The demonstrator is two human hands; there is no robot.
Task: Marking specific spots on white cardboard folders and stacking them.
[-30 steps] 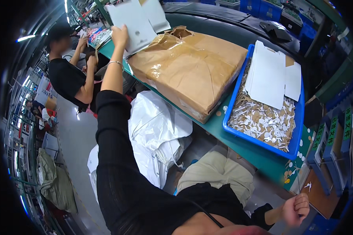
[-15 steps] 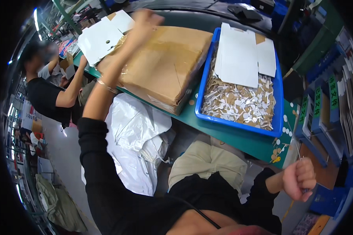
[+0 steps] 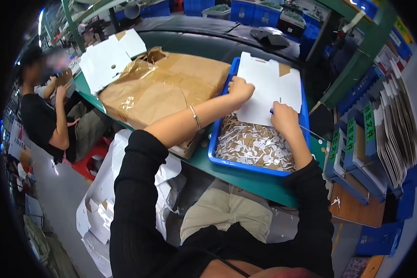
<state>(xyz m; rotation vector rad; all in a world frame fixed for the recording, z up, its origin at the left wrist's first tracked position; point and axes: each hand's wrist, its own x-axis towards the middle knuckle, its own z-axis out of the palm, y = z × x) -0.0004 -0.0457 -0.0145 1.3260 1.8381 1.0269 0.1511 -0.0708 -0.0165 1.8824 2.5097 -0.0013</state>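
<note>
A flat white cardboard sheet (image 3: 267, 85) with a brown patch and a small slot lies over the blue tray (image 3: 211, 149). My left hand (image 3: 241, 90) is closed at the sheet's left edge; its fingertips are hidden. At the sheet's lower right my right hand (image 3: 285, 119) is closed around a thin metal rod-like tool (image 3: 312, 133), which sticks out past the wrist. A bit of blue shows by its fingers; the tool's exact kind is unclear. Below the sheet the tray holds many white and brown cardboard scraps (image 3: 250, 146).
A taped brown carton (image 3: 171, 88) stands left of the tray on the green table (image 3: 236, 173). White cut-out sheets (image 3: 107, 62) lie beyond it. Blue file holders (image 3: 356, 153) stand at the right. A white plastic bag (image 3: 120, 185) is below the table. A co-worker (image 3: 44, 111) sits at far left.
My left hand has come from above the carton to the sheet's left edge. My right hand has moved from the lower right up onto the sheet with the tool. The view has shifted.
</note>
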